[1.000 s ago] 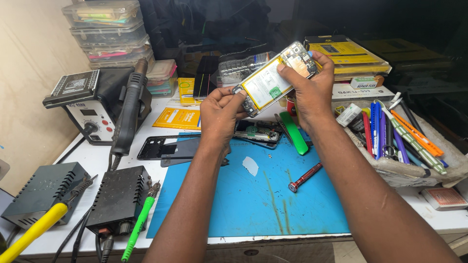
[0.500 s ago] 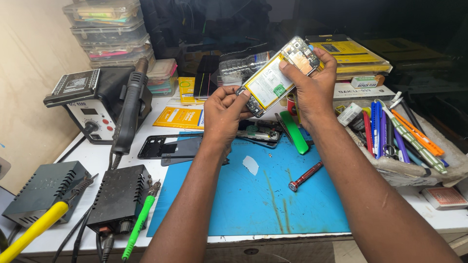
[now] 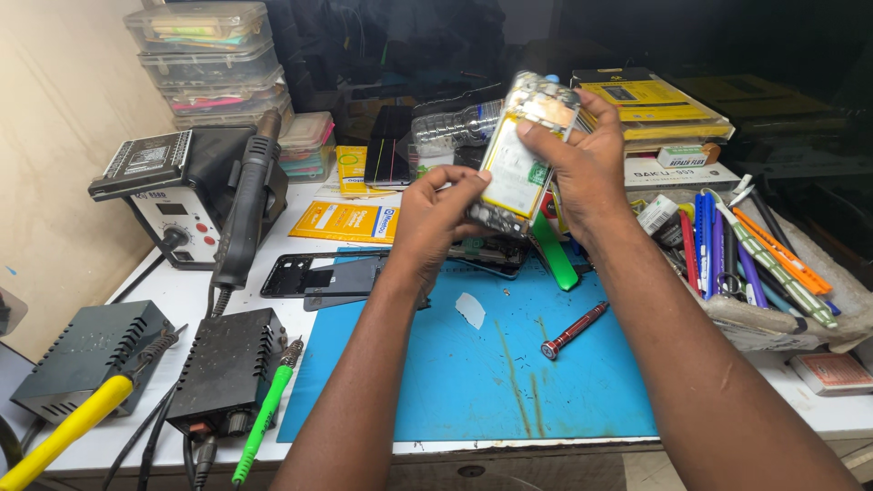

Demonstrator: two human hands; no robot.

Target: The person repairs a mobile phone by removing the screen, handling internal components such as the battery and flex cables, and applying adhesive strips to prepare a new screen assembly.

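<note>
I hold an opened smartphone [image 3: 518,159] upright above the blue work mat [image 3: 473,364], its back removed so the yellow-white battery and circuit boards show. My right hand [image 3: 582,168] grips its upper end, fingers over the top edge. My left hand [image 3: 441,223] holds the lower end, thumb and fingers pinching the bottom corner. A red screwdriver [image 3: 573,330] lies on the mat below my right wrist. A small white scrap [image 3: 471,310] rests on the mat under my left forearm.
A black phone frame [image 3: 314,275] lies at the mat's left edge. A hot-air station [image 3: 182,195] with its handle, two black power boxes [image 3: 223,368], a green-handled iron [image 3: 264,414] and a yellow tool sit left. A tool tray of pens and picks [image 3: 746,255] stands right. Boxes line the back.
The phone has turned from a slanted, near-horizontal hold to nearly upright. My left hand shifted toward its bottom end, and both hands came closer together.
</note>
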